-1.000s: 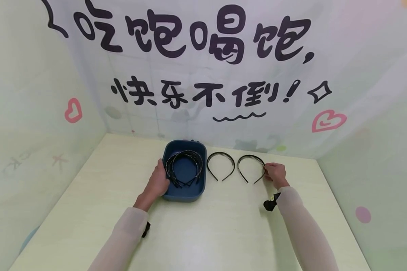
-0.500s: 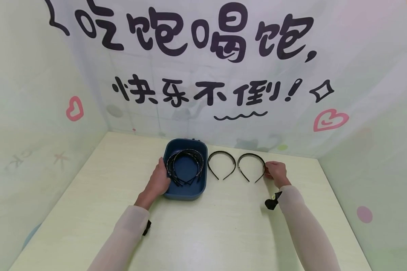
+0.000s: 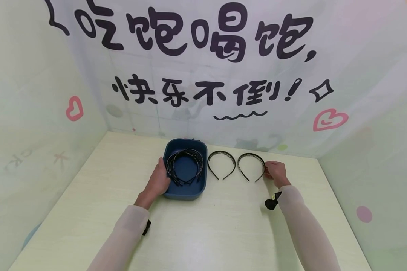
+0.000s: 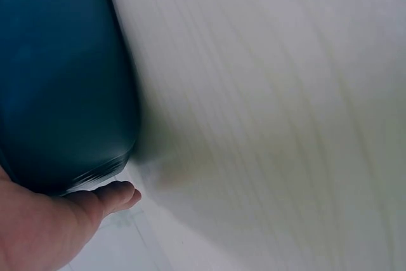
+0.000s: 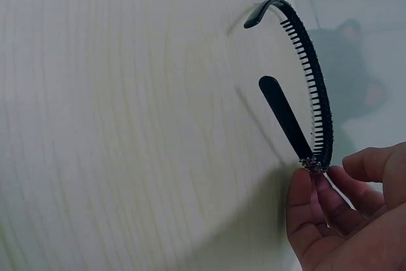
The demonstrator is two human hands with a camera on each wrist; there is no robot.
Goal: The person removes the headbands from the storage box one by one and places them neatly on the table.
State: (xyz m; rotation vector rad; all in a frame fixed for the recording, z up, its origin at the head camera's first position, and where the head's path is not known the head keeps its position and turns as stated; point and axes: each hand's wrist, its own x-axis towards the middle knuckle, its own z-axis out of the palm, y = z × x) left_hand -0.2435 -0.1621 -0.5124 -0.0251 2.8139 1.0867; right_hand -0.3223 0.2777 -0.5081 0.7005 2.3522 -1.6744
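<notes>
In the head view my left hand [image 3: 157, 181] lies against the left side of a blue box [image 3: 186, 197], its fingers extended along the wall. In the left wrist view those fingers [image 4: 114, 196] are by the end of the box [image 4: 70, 80]. Several dark headbands [image 3: 190, 151] lie overlapping inside it. To the right of the box are two black toothed headbands, a middle one [image 3: 221, 152] and a right one [image 3: 251, 154]. My right hand [image 3: 276, 174] holds the right headband [image 5: 324, 106] at its outer side by the fingertips, as the right wrist view shows.
The pale tabletop [image 3: 203, 233] meets a printed back curtain [image 3: 190, 130] just behind the box and headbands. Curtained side walls stand at left [image 3: 37, 131] and right [image 3: 376, 169].
The head view has shifted very slightly since the first frame. Both hands, the box and the headbands have kept their places.
</notes>
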